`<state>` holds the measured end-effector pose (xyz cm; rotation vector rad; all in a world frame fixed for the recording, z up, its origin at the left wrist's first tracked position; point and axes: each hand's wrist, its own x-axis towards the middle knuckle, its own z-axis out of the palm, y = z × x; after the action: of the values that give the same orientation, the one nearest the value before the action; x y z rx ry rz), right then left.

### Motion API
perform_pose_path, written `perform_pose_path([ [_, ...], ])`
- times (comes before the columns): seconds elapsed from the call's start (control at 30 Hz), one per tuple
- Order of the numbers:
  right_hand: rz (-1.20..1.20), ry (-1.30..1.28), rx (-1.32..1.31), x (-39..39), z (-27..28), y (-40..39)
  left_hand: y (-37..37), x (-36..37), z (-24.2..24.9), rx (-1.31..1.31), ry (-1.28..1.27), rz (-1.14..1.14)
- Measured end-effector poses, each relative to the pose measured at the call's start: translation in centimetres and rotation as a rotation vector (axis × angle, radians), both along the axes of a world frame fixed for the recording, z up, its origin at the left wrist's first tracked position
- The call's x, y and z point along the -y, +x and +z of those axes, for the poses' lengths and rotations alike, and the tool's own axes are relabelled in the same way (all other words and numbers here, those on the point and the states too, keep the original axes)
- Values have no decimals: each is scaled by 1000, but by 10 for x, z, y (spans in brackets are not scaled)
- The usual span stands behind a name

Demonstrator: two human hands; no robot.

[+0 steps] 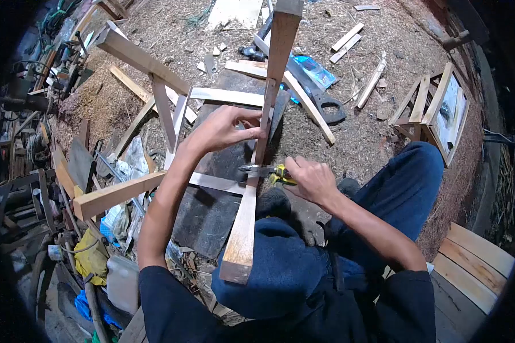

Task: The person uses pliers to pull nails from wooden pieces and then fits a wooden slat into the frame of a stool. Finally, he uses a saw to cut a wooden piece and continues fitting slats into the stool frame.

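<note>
A wooden frame [240, 234] of square legs and thin rails lies on its side in front of me, one leg end resting by my thigh. My left hand [226, 128] is closed on the near leg around its middle, thumb and fingertips against the wood. In my right hand [313, 180] is a pair of pliers [280, 174] with yellow and black handles, gripped in a fist. Their metal jaws reach the same leg, just below my left hand, where a rail meets it. Whether the jaws bite on anything small is too fine to see.
Under the frame is a dark board [200, 223]. A handsaw [320, 103], a blue packet [315, 71] and loose wood strips [372, 80] lie on sawdust ahead. A small slatted wooden frame [435, 108] stands right. Scrap wood and a plastic jug [123, 283] crowd the left.
</note>
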<state>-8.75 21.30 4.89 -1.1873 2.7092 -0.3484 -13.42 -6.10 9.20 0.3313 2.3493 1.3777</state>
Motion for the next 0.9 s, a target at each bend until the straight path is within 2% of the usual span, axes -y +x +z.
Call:
perform_pose_path([
  [0.1,56,-255,57,-3,16,7,1,0,6,29,-43,6],
  [0.23,67,-187,56,0,-5,10,2,-2,4,-20,-28,7],
  [0.33,13,63,248,8,4,13,1,0,2,9,12,14],
  [0.47,41,-128,327,3,22,10,0,1,2,39,-7,-14],
  [0.5,-24,-171,356,4,23,8,0,2,2,34,-10,-14],
  [0.67,-127,-346,208,-7,6,3,3,0,10,11,-5,11],
  [0.77,-170,-185,106,-8,12,3,2,1,1,53,53,22],
  [0.87,-196,-200,40,-4,2,-5,1,2,2,28,25,9],
  [0.9,-171,-95,28,-2,-3,-5,2,2,2,32,25,9],
])
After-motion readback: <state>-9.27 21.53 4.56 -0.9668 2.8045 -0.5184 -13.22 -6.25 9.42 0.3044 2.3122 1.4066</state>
